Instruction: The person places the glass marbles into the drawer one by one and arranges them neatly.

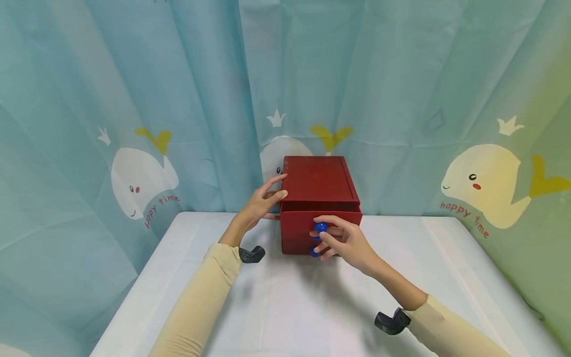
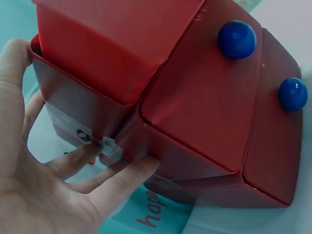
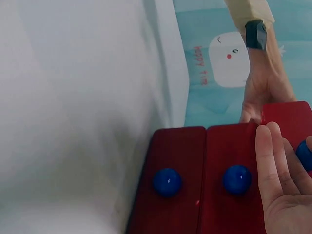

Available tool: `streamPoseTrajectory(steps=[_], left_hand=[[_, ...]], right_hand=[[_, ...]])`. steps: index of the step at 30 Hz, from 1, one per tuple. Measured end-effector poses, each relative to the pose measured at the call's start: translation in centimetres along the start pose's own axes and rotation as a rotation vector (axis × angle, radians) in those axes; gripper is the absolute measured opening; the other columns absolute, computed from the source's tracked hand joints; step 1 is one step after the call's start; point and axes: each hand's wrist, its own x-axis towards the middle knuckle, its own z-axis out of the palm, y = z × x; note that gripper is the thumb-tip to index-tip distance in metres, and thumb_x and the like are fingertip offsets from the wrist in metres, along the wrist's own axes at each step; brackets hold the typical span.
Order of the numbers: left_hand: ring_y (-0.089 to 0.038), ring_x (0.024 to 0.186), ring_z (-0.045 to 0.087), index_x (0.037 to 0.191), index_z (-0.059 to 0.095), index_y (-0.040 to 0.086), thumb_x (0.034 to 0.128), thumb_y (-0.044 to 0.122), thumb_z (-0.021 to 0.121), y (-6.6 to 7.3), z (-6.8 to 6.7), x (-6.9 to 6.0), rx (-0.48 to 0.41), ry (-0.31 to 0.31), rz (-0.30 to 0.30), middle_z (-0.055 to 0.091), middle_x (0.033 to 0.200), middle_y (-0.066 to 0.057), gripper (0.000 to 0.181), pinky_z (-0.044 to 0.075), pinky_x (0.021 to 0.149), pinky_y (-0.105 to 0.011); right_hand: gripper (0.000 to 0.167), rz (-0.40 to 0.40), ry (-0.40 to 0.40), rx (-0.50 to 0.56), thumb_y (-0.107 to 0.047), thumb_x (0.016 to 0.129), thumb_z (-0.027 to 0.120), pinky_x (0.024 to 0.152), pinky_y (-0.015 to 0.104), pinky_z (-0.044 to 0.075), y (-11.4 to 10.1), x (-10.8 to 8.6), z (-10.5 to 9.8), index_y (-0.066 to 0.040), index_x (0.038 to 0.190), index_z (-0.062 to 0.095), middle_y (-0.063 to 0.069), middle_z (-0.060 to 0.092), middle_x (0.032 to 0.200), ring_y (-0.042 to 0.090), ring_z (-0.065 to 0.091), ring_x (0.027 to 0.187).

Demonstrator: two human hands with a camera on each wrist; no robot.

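Note:
A red drawer box [image 1: 317, 179] has several stacked drawers with round blue knobs. Its top drawer [image 1: 296, 223] sticks partway out, leaving a dark gap under the box's top panel. My right hand [image 1: 352, 244] pinches the top knob [image 1: 320, 227] between thumb and index finger, with the other fingers extended below it. In the right wrist view, two lower knobs [image 3: 237, 179] show on drawer fronts that sit flush. My left hand [image 1: 262, 202] rests against the box's left side. The left wrist view shows its fingers [image 2: 124, 185] stretched along that side wall, touching it.
The box stands at the back of a white-covered table [image 1: 276, 307], close to a blue-green curtain [image 1: 214, 99] printed with whales. Black bands [image 1: 252, 254] circle both wrists. Clear tape [image 2: 109, 148] lies on the box's side.

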Motion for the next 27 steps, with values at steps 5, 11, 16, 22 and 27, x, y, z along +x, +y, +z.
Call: streamPoseTrajectory(steps=[5, 11, 16, 22, 27], left_hand=[[-0.032, 0.139, 0.048, 0.153, 0.044, 0.044, 0.1001, 0.04, 0.064, 0.1, 0.1, -0.1, 0.006, 0.008, -0.003, 0.049, 0.152, -0.012, 0.057, 0.058, 0.087, -0.058], [-0.034, 0.137, 0.051, 0.153, 0.043, 0.044, 0.1003, 0.039, 0.065, 0.1, 0.1, -0.1, -0.002, 0.007, -0.009, 0.048, 0.152, -0.013, 0.057, 0.057, 0.088, -0.059], [-0.035, 0.137, 0.05, 0.154, 0.042, 0.043, 0.1006, 0.039, 0.065, 0.0, 0.2, -0.1, -0.006, -0.001, -0.009, 0.047, 0.153, -0.013, 0.058, 0.056, 0.089, -0.06], [-0.034, 0.138, 0.049, 0.154, 0.042, 0.042, 0.1013, 0.038, 0.063, 0.0, 0.2, -0.1, -0.011, -0.009, 0.0, 0.046, 0.154, -0.014, 0.057, 0.056, 0.089, -0.06], [-0.034, 0.139, 0.048, 0.153, 0.042, 0.044, 0.1013, 0.038, 0.063, -0.1, 0.1, 0.0, -0.007, -0.008, -0.004, 0.047, 0.154, -0.012, 0.056, 0.056, 0.089, -0.06]], right_hand=[[0.042, 0.009, 0.011, -0.013, 0.0, 0.103, 0.058, 0.071, 0.048, 0.062, 0.4, 0.9, -0.4, -0.003, 0.144, 0.052, 0.035, 0.064, 0.126, 0.057, 0.067, 0.09], [0.042, 0.044, 0.026, -0.018, -0.005, 0.103, 0.059, 0.071, 0.048, 0.062, 0.5, 1.5, -0.8, -0.008, 0.145, 0.054, 0.03, 0.066, 0.127, 0.054, 0.069, 0.092], [0.043, 0.036, 0.015, -0.045, -0.005, 0.103, 0.06, 0.072, 0.047, 0.062, 0.8, 1.7, -1.2, -0.007, 0.145, 0.053, 0.03, 0.066, 0.127, 0.047, 0.072, 0.09], [0.043, 0.038, 0.019, -0.057, -0.007, 0.103, 0.061, 0.072, 0.047, 0.062, 0.9, 2.2, -1.5, -0.008, 0.145, 0.053, 0.028, 0.067, 0.126, 0.044, 0.074, 0.088], [0.043, 0.049, 0.023, -0.049, -0.006, 0.102, 0.061, 0.072, 0.047, 0.062, 0.6, 2.4, -1.5, -0.008, 0.145, 0.054, 0.025, 0.068, 0.126, 0.045, 0.073, 0.089]])
